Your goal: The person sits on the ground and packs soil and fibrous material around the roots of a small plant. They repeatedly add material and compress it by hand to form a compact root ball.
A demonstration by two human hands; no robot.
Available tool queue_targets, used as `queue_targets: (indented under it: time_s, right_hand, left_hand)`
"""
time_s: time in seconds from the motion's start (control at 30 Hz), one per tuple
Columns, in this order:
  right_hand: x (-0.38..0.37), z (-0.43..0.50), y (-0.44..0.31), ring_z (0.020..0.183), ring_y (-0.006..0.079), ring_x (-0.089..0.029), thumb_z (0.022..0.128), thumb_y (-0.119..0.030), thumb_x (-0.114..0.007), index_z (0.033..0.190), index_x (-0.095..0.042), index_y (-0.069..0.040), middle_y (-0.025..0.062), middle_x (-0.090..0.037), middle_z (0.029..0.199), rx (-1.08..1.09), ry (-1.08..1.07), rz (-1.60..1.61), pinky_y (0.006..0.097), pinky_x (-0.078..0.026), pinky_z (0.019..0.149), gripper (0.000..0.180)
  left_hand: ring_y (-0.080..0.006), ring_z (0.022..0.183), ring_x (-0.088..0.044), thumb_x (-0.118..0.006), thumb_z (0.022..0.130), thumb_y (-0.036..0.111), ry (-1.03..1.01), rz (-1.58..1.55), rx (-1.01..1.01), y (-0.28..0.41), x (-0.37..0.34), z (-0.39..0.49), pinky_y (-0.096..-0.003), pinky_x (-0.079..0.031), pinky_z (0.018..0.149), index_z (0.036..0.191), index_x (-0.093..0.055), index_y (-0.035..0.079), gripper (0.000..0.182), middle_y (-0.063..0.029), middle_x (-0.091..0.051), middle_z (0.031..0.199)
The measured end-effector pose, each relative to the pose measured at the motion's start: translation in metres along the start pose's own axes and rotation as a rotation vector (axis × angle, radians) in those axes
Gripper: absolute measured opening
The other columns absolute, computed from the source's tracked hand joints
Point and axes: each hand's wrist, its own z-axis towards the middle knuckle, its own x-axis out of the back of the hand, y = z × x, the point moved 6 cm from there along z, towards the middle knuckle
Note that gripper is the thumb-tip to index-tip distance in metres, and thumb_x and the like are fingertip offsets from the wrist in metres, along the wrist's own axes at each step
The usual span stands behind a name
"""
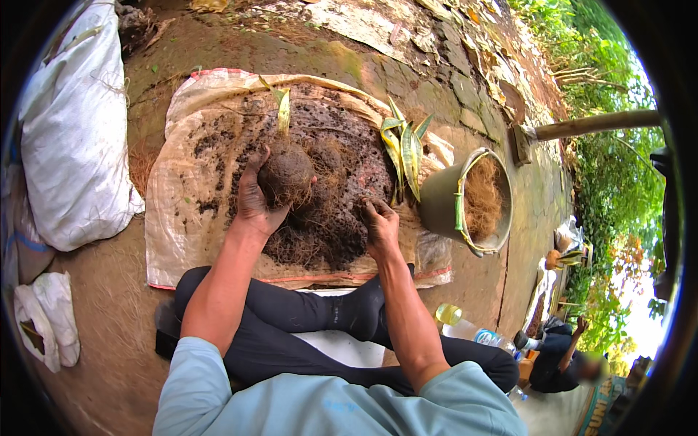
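Note:
My left hand [253,196] cups a round ball of soil and fibre [286,170], from which a variegated leaf [283,111] stands up. Soil covers my right hand [380,220], whose fingers are bent near the dark potting soil [332,240]; whether they pinch anything cannot be told. More fibrous clumps [327,158] lie between the hands on a woven plastic sack [180,218] spread on the ground. Several snake plant leaves [406,150] lie at the sack's right side, against a grey bucket [444,204] tipped towards the right with brown coconut fibre [482,199] inside.
White full sacks [82,147] stand at the left, with a small white bag [52,321] below. Plastic bottles [480,335] lie by my right knee. Another person [561,359] sits at the far right. A wooden-handled tool [594,125] lies beyond the bucket.

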Motion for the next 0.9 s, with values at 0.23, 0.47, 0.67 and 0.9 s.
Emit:
queue_targets:
  time_s: [0.23, 0.47, 0.67, 0.9]
  right_hand:
    - [-0.016, -0.025, -0.033, 0.09, 0.0162, -0.069, 0.09, -0.004, -0.074, 0.119, -0.067, 0.004, 0.0093, -0.072, 0.101, 0.177, -0.057, -0.278, 0.0296, -0.056, 0.084, 0.031]
    - [-0.079, -0.057, -0.077, 0.104, 0.0181, -0.066, 0.095, -0.003, -0.065, 0.134, -0.057, 0.006, 0.0135, -0.068, 0.119, 0.119, -0.28, 0.132, 0.0324, -0.053, 0.095, 0.041]
    - [-0.127, -0.1, -0.102, 0.125, 0.0276, -0.06, 0.099, -0.006, -0.06, 0.143, -0.047, 0.006, 0.0182, -0.061, 0.135, 0.527, -0.268, -0.065, 0.0375, -0.048, 0.107, 0.048]
    - [-0.161, -0.136, -0.087, 0.144, 0.0351, -0.04, 0.102, -0.019, -0.052, 0.146, -0.05, -0.003, 0.0201, -0.047, 0.152, 1.021, -0.348, -1.041, 0.0516, -0.017, 0.123, 0.047]
  left_hand:
    - [-0.0333, 0.109, -0.066, -0.07, 0.09, 0.048, -0.199, -0.036, 0.095, -0.001, -0.016, -0.005, -0.0502, -0.059, 0.092, 0.133, -0.052, -0.002, 0.069, -0.0224, -0.064, 0.12]
    - [-0.0246, 0.106, -0.068, -0.076, 0.088, 0.026, -0.169, 0.259, -0.058, 0.003, -0.014, -0.008, -0.0449, -0.06, 0.09, 0.132, -0.057, 0.005, 0.052, -0.0099, -0.067, 0.12]
    - [-0.0202, 0.106, -0.068, -0.077, 0.089, 0.015, -0.127, 0.203, -0.062, -0.01, -0.013, -0.01, -0.0379, -0.058, 0.092, 0.132, -0.058, 0.009, 0.047, -0.0061, -0.068, 0.119]
    - [-0.0201, 0.097, -0.07, -0.08, 0.085, 0.006, 0.043, 0.237, -0.136, -0.002, -0.007, -0.023, -0.0347, -0.061, 0.08, 0.123, -0.056, 0.006, 0.045, -0.0089, -0.07, 0.11]
